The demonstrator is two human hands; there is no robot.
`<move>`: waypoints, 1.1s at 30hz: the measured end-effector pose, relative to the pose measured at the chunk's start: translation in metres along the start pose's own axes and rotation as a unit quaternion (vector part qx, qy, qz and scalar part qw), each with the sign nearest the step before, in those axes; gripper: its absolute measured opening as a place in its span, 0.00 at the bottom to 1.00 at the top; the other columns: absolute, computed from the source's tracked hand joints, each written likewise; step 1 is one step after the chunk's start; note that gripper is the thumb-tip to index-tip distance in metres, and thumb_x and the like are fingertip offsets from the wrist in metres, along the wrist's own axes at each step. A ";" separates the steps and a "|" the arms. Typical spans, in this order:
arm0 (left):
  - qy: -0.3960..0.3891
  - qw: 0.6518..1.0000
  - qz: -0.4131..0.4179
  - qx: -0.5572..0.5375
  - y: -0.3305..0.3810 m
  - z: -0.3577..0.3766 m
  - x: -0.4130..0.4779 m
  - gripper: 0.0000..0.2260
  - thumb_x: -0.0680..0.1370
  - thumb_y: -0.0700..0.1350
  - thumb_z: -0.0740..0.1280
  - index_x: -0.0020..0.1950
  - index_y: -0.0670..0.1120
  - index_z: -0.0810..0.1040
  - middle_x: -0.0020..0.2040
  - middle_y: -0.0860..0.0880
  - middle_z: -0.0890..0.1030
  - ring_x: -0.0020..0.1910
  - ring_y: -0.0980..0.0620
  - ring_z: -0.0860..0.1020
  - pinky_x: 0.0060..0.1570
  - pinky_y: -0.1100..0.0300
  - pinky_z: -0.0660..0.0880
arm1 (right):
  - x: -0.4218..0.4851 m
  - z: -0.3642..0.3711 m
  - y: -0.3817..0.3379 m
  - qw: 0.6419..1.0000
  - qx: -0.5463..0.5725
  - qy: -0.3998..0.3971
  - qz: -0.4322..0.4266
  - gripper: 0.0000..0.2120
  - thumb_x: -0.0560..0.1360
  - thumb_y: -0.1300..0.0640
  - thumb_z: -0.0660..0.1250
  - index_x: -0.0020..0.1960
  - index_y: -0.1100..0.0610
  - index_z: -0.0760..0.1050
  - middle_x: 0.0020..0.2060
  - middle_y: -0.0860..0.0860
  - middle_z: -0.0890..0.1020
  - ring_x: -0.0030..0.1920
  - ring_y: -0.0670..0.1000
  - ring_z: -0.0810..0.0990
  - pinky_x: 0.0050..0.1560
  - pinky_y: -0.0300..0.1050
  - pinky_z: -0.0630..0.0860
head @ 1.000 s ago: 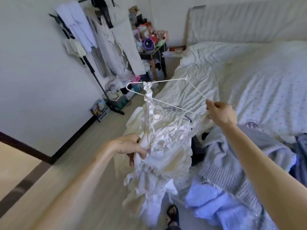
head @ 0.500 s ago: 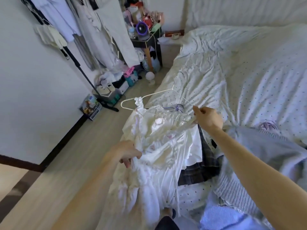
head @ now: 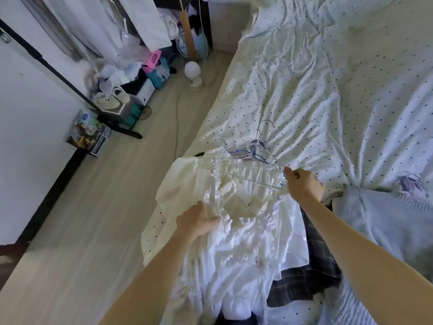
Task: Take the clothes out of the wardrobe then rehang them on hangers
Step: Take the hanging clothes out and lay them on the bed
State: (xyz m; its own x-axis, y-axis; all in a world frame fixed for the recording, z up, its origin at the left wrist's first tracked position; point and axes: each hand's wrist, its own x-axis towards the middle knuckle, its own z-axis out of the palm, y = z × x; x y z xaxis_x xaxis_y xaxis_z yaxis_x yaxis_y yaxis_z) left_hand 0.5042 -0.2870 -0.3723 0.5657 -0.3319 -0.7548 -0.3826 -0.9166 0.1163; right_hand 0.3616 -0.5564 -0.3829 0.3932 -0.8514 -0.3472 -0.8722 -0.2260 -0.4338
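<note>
A white ruffled dress (head: 236, 221) lies spread over the near edge of the bed (head: 304, 95), with a white wire hanger (head: 255, 181) on its upper part. My right hand (head: 303, 184) pinches the hanger's right end. My left hand (head: 199, 219) grips the dress fabric by a shoulder strap. Several more wire hangers (head: 256, 148) lie on the sheet just beyond the dress. A dark plaid garment (head: 311, 266) sits under the dress on its right.
A grey-blue knit garment (head: 384, 221) lies on the bed at right. A clothes rack (head: 77, 85) with hanging clothes stands at upper left, with shoes (head: 110, 97), boxes and a round lamp (head: 193, 71) on the floor by it. The wooden floor (head: 105, 207) runs along the bed's left side.
Both hands lowered the dress and hanger from the air onto the bed. My view tipped down toward the bed edge.
</note>
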 end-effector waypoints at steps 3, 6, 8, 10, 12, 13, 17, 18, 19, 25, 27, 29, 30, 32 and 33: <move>0.157 0.986 0.055 -0.023 0.009 -0.016 0.046 0.25 0.78 0.58 0.64 0.71 0.47 0.65 0.68 0.45 0.70 0.64 0.43 0.72 0.59 0.47 0.75 | 0.032 0.020 -0.005 0.999 0.009 -0.006 0.053 0.24 0.82 0.38 0.55 0.33 0.51 0.70 0.30 0.48 0.72 0.38 0.56 0.72 0.50 0.50 0.64; 0.339 0.933 0.121 -0.008 0.023 -0.042 0.093 0.30 0.76 0.53 0.69 0.75 0.45 0.65 0.75 0.42 0.64 0.70 0.40 0.68 0.65 0.46 0.70 | 0.063 0.038 -0.005 0.999 0.004 -0.004 0.043 0.26 0.81 0.39 0.57 0.31 0.53 0.71 0.28 0.50 0.74 0.36 0.56 0.75 0.49 0.50 0.70; 0.352 0.922 0.160 0.008 0.030 -0.054 0.127 0.32 0.76 0.54 0.69 0.78 0.46 0.63 0.78 0.41 0.61 0.73 0.39 0.65 0.69 0.43 0.66 | 0.081 0.055 -0.002 0.999 -0.003 -0.010 0.044 0.25 0.81 0.39 0.57 0.32 0.53 0.72 0.29 0.50 0.74 0.36 0.56 0.75 0.50 0.50 0.71; 0.299 0.935 0.185 0.034 0.035 -0.058 0.164 0.34 0.79 0.59 0.63 0.81 0.50 0.55 0.81 0.44 0.53 0.79 0.41 0.55 0.75 0.40 0.58 | 0.097 0.075 0.003 0.998 -0.003 -0.007 0.058 0.25 0.81 0.39 0.58 0.32 0.53 0.73 0.29 0.50 0.75 0.36 0.55 0.74 0.52 0.50 0.70; 0.232 0.950 0.193 0.079 0.037 -0.054 0.200 0.34 0.80 0.65 0.52 0.82 0.54 0.44 0.82 0.49 0.44 0.81 0.44 0.45 0.78 0.40 0.48 | 0.108 0.093 0.012 0.998 -0.015 0.000 0.056 0.24 0.80 0.39 0.59 0.33 0.53 0.76 0.31 0.50 0.76 0.38 0.56 0.76 0.51 0.49 0.67; 0.198 0.956 0.192 0.101 0.038 -0.048 0.215 0.34 0.80 0.67 0.46 0.82 0.56 0.40 0.82 0.51 0.42 0.81 0.46 0.42 0.78 0.41 0.44 | 0.112 0.102 0.018 0.998 -0.024 -0.002 0.050 0.22 0.80 0.40 0.59 0.35 0.53 0.78 0.34 0.51 0.76 0.42 0.57 0.77 0.51 0.49 0.67; 0.112 0.975 0.147 0.119 0.034 -0.007 0.251 0.31 0.77 0.69 0.34 0.77 0.59 0.31 0.81 0.54 0.38 0.80 0.50 0.39 0.77 0.41 0.40 | 0.120 0.136 0.039 0.998 -0.028 -0.013 0.057 0.12 0.77 0.41 0.63 0.51 0.48 0.79 0.52 0.51 0.75 0.57 0.57 0.71 0.60 0.54 0.68; 0.109 0.978 0.135 0.114 0.032 0.002 0.256 0.31 0.77 0.69 0.33 0.76 0.60 0.30 0.81 0.55 0.36 0.80 0.51 0.38 0.77 0.42 0.39 | 0.120 0.145 0.042 0.998 -0.027 -0.005 0.058 0.11 0.77 0.41 0.63 0.52 0.46 0.77 0.54 0.51 0.74 0.59 0.57 0.70 0.61 0.55 0.67; 0.111 0.980 0.128 0.106 0.032 0.007 0.260 0.30 0.76 0.69 0.33 0.75 0.61 0.29 0.80 0.56 0.35 0.80 0.52 0.37 0.77 0.42 0.39 | 0.118 0.152 0.044 0.998 -0.024 0.009 0.061 0.11 0.77 0.40 0.62 0.53 0.45 0.75 0.55 0.50 0.73 0.60 0.57 0.68 0.62 0.55 0.65; 0.213 0.950 0.182 0.136 0.045 0.005 0.272 0.26 0.83 0.60 0.44 0.81 0.58 0.46 0.82 0.53 0.47 0.81 0.49 0.49 0.77 0.41 0.45 | 0.107 0.156 0.055 0.988 -0.003 -0.080 0.135 0.24 0.77 0.31 0.53 0.70 0.37 0.63 0.69 0.51 0.69 0.70 0.57 0.63 0.69 0.59 0.61; 0.191 0.959 0.167 0.127 0.051 0.001 0.269 0.25 0.84 0.58 0.45 0.81 0.59 0.49 0.82 0.52 0.48 0.81 0.48 0.49 0.77 0.40 0.46 | 0.106 0.144 0.055 0.987 0.020 -0.104 0.124 0.28 0.76 0.31 0.54 0.74 0.39 0.61 0.73 0.50 0.67 0.73 0.57 0.61 0.72 0.59 0.61; 0.161 0.970 0.142 0.112 0.059 -0.006 0.262 0.24 0.84 0.57 0.46 0.81 0.60 0.51 0.82 0.53 0.49 0.80 0.48 0.49 0.77 0.39 0.46 | 0.099 0.126 0.058 0.990 0.041 -0.101 0.094 0.29 0.77 0.34 0.57 0.75 0.42 0.60 0.73 0.48 0.68 0.73 0.56 0.63 0.72 0.57 0.63; 0.152 0.973 0.134 0.108 0.064 -0.011 0.258 0.24 0.84 0.56 0.46 0.81 0.59 0.52 0.82 0.52 0.49 0.80 0.48 0.48 0.77 0.38 0.47 | 0.092 0.116 0.059 0.992 0.047 -0.094 0.072 0.29 0.78 0.36 0.59 0.75 0.44 0.61 0.72 0.47 0.70 0.72 0.55 0.65 0.71 0.56 0.64; 0.132 0.977 0.127 0.110 0.072 -0.021 0.245 0.24 0.84 0.56 0.46 0.81 0.59 0.52 0.82 0.51 0.48 0.81 0.48 0.47 0.77 0.38 0.46 | 0.070 0.093 0.062 0.994 0.072 -0.075 0.041 0.25 0.78 0.41 0.63 0.73 0.46 0.65 0.68 0.46 0.74 0.68 0.53 0.69 0.66 0.52 0.68; 0.119 0.978 0.124 0.117 0.076 -0.026 0.237 0.23 0.84 0.56 0.46 0.81 0.59 0.53 0.82 0.50 0.49 0.81 0.48 0.47 0.77 0.37 0.46 | 0.057 0.082 0.065 0.994 0.085 -0.065 0.034 0.23 0.78 0.42 0.64 0.71 0.46 0.67 0.64 0.46 0.76 0.65 0.53 0.71 0.61 0.49 0.70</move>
State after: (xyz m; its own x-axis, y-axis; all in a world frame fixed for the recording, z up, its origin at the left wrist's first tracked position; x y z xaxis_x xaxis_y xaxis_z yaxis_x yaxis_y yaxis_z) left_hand 0.6282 -0.4409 -0.5258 0.5781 -0.6060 -0.5465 -0.6702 -0.7346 0.1056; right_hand 0.3516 -0.5807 -0.4989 0.3795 -0.7913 -0.4794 -0.8403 -0.0780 -0.5365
